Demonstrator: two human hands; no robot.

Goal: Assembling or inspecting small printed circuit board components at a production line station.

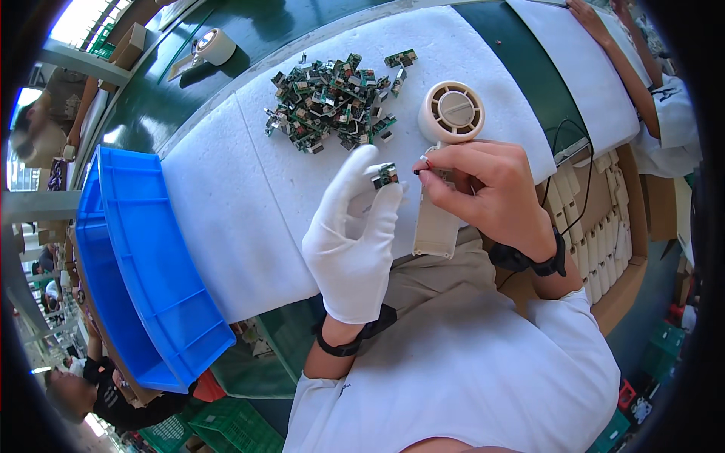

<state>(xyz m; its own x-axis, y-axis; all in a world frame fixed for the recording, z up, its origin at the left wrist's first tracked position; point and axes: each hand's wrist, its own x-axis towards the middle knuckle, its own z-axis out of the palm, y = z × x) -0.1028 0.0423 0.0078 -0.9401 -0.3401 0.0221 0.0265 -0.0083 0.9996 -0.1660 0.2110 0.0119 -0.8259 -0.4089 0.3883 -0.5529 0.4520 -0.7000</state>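
In the middle of the frame, I am recording the gloved left hand (349,241) as pinching a small circuit board (385,176) upright between thumb and fingers. The bare right hand (491,181) is gripping a small dark part (418,171) at its fingertips, near the board but apart from it.

Regarding edges, the foam sheet (264,249) is spanning from the blue bin (143,264) at left to a green tabletop (521,60) strip at upper right. White foam is stretching between the bin and the left hand, giving sideways room. The heap of circuit boards (328,106) is limiting reach at upper centre. The right hand is working in tighter space: a round fan head (453,112) is sitting directly above it, and a cardboard box (638,279) is standing at right.

Regarding materials, the foam is showing a grainy matt surface and one straight seam; the bin is presenting smooth, ribbed plastic. The cream fan head is displaying radial slots around a plain disc. A long, shallow casing (436,226) is extending below the right hand; I cannot tell whether it is joining the head. Slender pale casings (604,253) are lining the box in rows.
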